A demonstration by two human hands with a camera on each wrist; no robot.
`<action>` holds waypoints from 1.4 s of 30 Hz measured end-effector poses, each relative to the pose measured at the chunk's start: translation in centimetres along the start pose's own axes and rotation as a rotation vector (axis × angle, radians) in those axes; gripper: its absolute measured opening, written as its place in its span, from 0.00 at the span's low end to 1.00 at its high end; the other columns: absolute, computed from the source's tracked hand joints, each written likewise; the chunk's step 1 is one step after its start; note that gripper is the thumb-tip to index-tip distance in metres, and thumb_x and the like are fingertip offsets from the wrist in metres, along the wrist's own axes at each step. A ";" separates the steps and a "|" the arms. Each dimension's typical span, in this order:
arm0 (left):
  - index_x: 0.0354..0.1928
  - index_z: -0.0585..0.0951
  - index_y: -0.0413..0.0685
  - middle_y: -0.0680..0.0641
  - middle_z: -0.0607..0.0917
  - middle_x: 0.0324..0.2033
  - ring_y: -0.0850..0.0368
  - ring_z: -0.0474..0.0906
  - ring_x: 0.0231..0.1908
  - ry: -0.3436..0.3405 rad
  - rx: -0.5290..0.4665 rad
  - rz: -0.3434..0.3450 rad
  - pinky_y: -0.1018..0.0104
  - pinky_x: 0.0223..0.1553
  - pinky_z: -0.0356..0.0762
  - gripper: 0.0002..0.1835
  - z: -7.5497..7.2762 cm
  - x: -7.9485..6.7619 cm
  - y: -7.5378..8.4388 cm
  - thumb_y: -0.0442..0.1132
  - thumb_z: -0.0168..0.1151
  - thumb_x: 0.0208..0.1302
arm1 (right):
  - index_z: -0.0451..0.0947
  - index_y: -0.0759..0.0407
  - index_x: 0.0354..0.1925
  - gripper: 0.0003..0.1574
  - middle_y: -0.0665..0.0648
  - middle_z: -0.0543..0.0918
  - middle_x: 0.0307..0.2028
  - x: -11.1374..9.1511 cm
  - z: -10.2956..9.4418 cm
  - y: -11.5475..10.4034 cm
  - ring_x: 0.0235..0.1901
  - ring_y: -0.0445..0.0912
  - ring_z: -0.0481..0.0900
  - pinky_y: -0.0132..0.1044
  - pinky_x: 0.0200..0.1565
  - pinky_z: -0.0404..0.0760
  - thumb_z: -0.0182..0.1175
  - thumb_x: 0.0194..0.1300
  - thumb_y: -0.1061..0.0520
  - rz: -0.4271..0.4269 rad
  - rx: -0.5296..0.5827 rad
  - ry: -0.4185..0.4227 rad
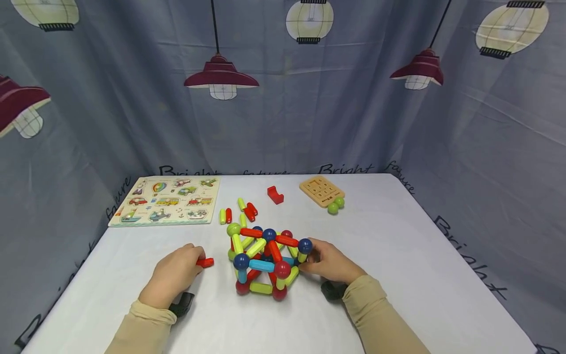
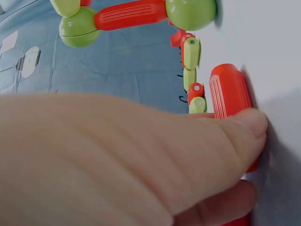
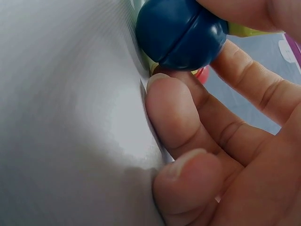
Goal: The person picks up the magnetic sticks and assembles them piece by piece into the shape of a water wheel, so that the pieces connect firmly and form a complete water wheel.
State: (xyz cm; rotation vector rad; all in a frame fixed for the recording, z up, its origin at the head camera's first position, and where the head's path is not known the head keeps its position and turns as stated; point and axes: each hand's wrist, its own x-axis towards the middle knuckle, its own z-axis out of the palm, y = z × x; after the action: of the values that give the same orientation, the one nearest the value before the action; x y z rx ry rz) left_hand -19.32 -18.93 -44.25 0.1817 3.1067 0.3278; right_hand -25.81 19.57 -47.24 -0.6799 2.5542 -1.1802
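Observation:
In the head view my left hand [image 1: 175, 272] is low over the table, pinching a red rod [image 1: 205, 262] between thumb and fingers. The left wrist view shows this ribbed rod [image 2: 230, 92] by the white surface; more red shows below the fingers. A structure of coloured rods and balls [image 1: 262, 266] stands in the middle, to the right of that hand. At its right side my right hand [image 1: 332, 263] holds it, fingers curled about a dark blue ball [image 3: 181, 35]. The other fingers rest near the tabletop. Part of the structure is hidden behind the right hand.
Loose red and yellow-green rods [image 1: 228, 215] lie behind the structure, with a red curved block [image 1: 275, 195] farther back. A picture puzzle board [image 1: 168, 200] lies at the back left. Two green balls [image 1: 333, 208] sit beside a wooden board [image 1: 321, 190] at the back right.

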 end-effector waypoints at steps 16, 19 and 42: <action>0.46 0.91 0.57 0.57 0.89 0.36 0.57 0.78 0.46 0.553 -0.226 0.316 0.43 0.56 0.64 0.18 -1.9 -3.4 13.3 0.48 0.80 0.53 | 0.81 0.44 0.50 0.19 0.51 0.78 0.34 0.0 0.4 0.4 0.38 0.49 0.75 0.39 0.37 0.75 0.73 0.62 0.51 -0.008 0.031 -0.017; 0.44 0.90 0.57 0.57 0.89 0.36 0.55 0.77 0.45 0.567 -0.179 0.393 0.40 0.59 0.60 0.15 -1.6 -2.6 16.0 0.49 0.79 0.54 | 0.81 0.41 0.51 0.17 0.50 0.79 0.35 0.0 0.5 0.5 0.39 0.48 0.75 0.40 0.39 0.74 0.72 0.64 0.48 -0.018 0.050 -0.010; 0.36 0.85 0.52 0.51 0.89 0.32 0.49 0.78 0.48 0.576 0.005 0.325 0.36 0.63 0.52 0.17 -0.1 -0.9 20.3 0.49 0.83 0.48 | 0.81 0.44 0.52 0.15 0.49 0.82 0.38 -0.3 -0.1 0.2 0.40 0.48 0.78 0.41 0.44 0.78 0.67 0.66 0.53 -0.043 0.122 -0.012</action>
State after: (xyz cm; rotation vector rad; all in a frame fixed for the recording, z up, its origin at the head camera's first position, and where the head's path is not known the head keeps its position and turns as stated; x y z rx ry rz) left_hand -16.11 0.71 -39.95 0.7174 3.6367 0.4460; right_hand -25.62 19.92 -47.38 -0.7148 2.4459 -1.3288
